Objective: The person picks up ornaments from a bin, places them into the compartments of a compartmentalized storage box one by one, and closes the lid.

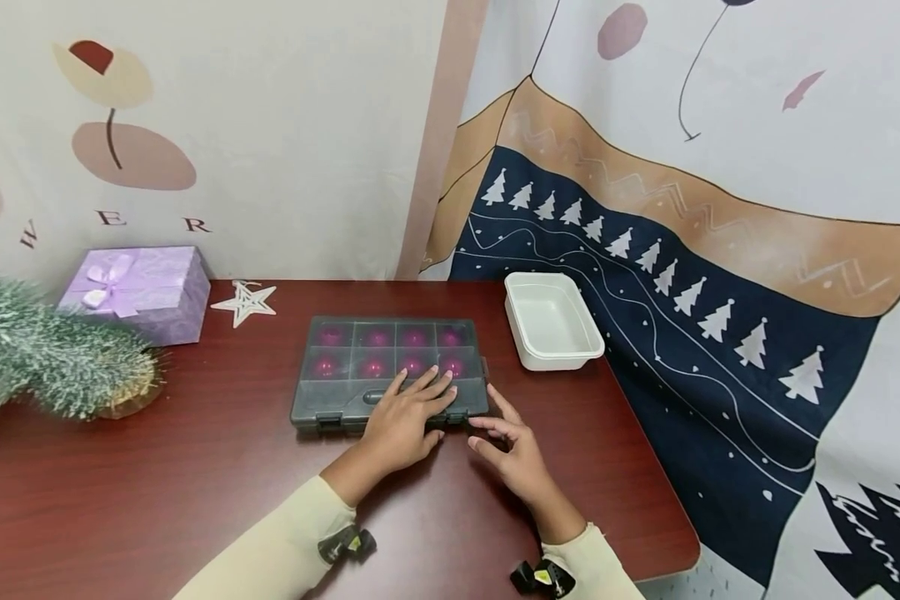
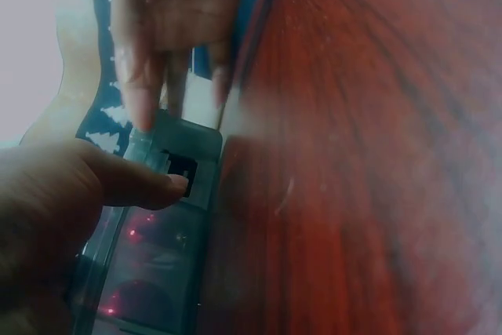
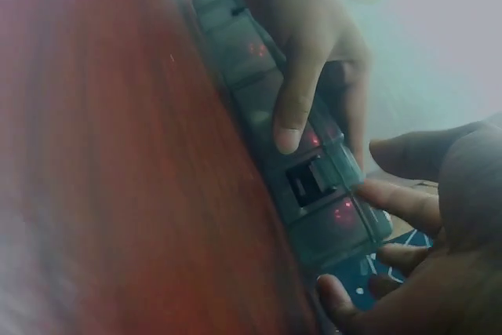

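Observation:
A dark translucent compartment box (image 1: 337,396) lies on the table with its lid down. Shiny magenta-red balls (image 1: 375,367) show through the lid, one in each of several compartments. My left hand (image 1: 405,421) rests on the front right of the lid with fingers spread. In the left wrist view, its thumb (image 2: 149,184) lies by a black latch (image 2: 188,169) on the front side. At the box's front right corner is my right hand (image 1: 516,454), fingers loosely extended. In the right wrist view, an index fingertip (image 3: 376,192) is at the box edge near the latch; firm contact is unclear.
A white rectangular tub (image 1: 555,358) stands right of the box near the table's edge. Behind and left are a white star ornament (image 1: 246,305), a purple gift box (image 1: 161,292) with a bow, and a small frosted tree (image 1: 67,358). Patterned cloth hangs behind the table (image 1: 195,500).

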A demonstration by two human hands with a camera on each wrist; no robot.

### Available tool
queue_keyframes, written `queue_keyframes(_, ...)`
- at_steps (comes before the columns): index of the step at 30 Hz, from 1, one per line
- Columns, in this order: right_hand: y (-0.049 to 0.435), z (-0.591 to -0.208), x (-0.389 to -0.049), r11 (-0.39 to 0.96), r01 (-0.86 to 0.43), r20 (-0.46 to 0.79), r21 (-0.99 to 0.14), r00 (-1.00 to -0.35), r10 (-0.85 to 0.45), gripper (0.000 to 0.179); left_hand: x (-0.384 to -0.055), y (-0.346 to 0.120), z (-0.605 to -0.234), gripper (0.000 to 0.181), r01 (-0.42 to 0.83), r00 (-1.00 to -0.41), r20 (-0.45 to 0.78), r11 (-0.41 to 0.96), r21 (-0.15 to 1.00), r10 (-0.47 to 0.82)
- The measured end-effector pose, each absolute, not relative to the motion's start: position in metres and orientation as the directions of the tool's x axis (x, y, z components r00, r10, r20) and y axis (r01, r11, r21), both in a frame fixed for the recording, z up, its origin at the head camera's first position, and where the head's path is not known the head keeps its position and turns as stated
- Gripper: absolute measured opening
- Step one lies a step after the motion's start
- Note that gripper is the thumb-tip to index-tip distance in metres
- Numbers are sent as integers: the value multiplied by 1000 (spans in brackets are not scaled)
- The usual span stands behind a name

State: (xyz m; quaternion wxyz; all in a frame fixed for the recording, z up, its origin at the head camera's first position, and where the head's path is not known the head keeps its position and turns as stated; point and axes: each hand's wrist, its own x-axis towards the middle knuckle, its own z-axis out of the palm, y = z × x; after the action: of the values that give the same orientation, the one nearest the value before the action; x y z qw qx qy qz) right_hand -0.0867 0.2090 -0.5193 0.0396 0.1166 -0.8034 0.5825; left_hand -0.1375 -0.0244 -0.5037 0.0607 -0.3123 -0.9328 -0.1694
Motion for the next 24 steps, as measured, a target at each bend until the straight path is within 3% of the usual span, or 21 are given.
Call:
queue_keyframes(12,207,-525,-87,305,-107,54,-946,-983,-175,38,-138,-26,-502,76,613,-790,220,738,282,572)
queue_keyframes(24,208,-528,-89,331,-55,-10,-942,-981,-192,44,-138,-26,-503,79,623,-782,217,731,277,584)
